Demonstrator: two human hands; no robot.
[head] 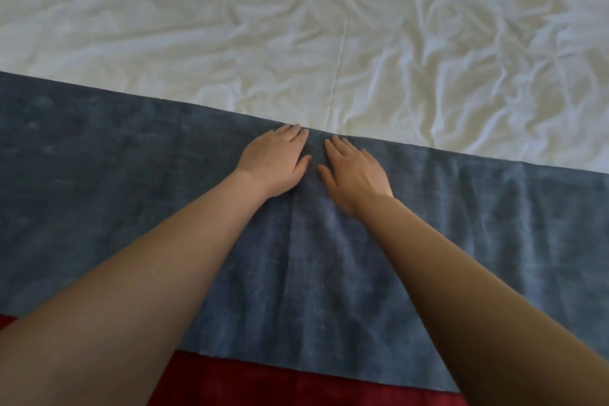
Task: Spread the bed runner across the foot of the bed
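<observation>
Blue bed runner [131, 208] lies as a band across frame centre, L to R, over the white sheet [329, 26]. Left hand [275, 163] & right hand [356, 171] both flat, fingers straight, pressing runner just beside each other near its far edge. Creases betw. and R of hands. Red fabric [296, 386] along bottom edge.

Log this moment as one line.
left hand: flat on blue-grey fabric bed runner | right hand: flat beside it, apart | runner: creased at centre | wrinkled white sheet: beyond
</observation>
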